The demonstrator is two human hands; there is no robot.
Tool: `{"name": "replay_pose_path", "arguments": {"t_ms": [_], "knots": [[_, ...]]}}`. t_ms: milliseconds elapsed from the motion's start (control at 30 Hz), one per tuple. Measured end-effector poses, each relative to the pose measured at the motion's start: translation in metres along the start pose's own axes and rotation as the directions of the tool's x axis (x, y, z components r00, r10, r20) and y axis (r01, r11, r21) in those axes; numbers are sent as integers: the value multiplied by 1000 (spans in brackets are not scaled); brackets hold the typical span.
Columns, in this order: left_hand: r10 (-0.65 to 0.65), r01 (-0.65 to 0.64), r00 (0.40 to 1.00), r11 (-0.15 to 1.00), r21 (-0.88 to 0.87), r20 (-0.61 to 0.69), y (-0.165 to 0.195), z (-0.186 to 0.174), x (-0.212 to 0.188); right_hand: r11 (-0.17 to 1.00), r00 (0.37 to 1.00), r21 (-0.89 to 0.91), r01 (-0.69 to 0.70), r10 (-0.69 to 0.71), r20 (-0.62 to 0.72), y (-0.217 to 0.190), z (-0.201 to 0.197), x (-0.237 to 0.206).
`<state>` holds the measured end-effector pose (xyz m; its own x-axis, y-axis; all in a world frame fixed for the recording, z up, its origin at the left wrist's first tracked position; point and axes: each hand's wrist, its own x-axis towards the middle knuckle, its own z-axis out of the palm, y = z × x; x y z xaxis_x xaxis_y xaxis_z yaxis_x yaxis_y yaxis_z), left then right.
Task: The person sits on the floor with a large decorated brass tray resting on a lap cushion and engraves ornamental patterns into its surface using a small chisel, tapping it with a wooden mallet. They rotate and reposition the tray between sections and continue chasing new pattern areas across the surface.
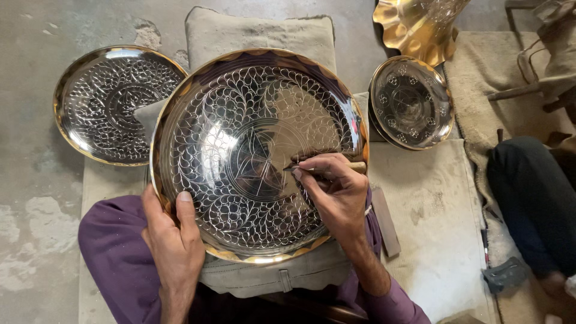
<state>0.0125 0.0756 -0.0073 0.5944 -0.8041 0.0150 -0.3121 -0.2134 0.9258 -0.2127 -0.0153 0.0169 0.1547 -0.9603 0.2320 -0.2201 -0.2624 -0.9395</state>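
Our left hand clamps the lower-left rim of the big engraved plate, thumb on the face and fingers curled behind, propping it tilted toward us on a cushion in our lap; we judge the plate stiff, fairly heavy and slick, best gripped at the rim, its round face having no long axis. Our right hand pinches a graver lying nearly level, tip pointing left at the star centre.

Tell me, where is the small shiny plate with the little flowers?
In the head view the small engraved plate sits upper right, just right of the big plate and below the wavy gold dish.
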Motion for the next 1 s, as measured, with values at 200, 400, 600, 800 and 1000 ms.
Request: {"name": "replay_pose_path", "arguments": {"t_ms": [200,400,600,800,1000], "knots": [[28,-28,1000,1000,-1,-2,-1,0,0,996,1000,-93,-4,2,-17,-2,-1,-1],[15,-15,1000,1000,-16,-11,-1,0,-2,994,999,-107,11,-14,-28,-5,1,-1],[39,-40,999,999,-28,-24,0,1,-1,995,1000,-99,12,-14,-16,-6,0,-1],[50,-51,998,999,-20,-22,0,1,-2,996,1000,-90,2,-2,-8,-5,0,-3],[90,-91,996,996,-26,-24,-5,2,-1,996,999,-87,28,-26,24,-1,-2,-3]]}}
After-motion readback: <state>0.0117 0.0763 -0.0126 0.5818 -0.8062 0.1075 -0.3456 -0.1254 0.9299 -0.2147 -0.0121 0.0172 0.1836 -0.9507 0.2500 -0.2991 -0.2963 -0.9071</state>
